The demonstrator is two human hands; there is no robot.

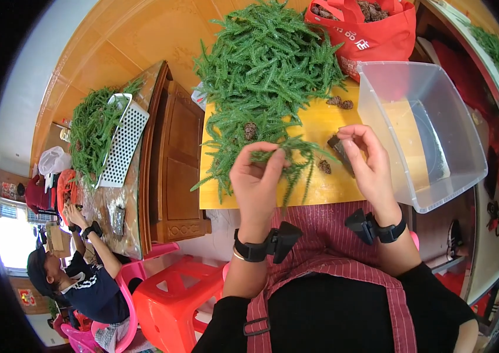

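Observation:
My left hand (256, 176) is closed, with thumb and fingers pinching a green artificial pine sprig (303, 154) whose thin branches droop over the table's near edge. My right hand (367, 167) is curled, thumb and forefinger close together beside the upper end of a dark, narrow bundle (340, 153). What its fingertips pinch, if anything, is too small to tell. Between the hands a small brown pine cone (324, 167) lies on the yellow tabletop (343, 191). Another pine cone (250, 130) rests on the greenery just beyond my left hand.
A large heap of green sprigs (267, 59) covers the table's far left. More cones (340, 103) lie beside a clear plastic bin (429, 132); a red bag (373, 41) of cones stands behind. A red stool (173, 300) is at left, where a co-worker (93, 282) sits by another table.

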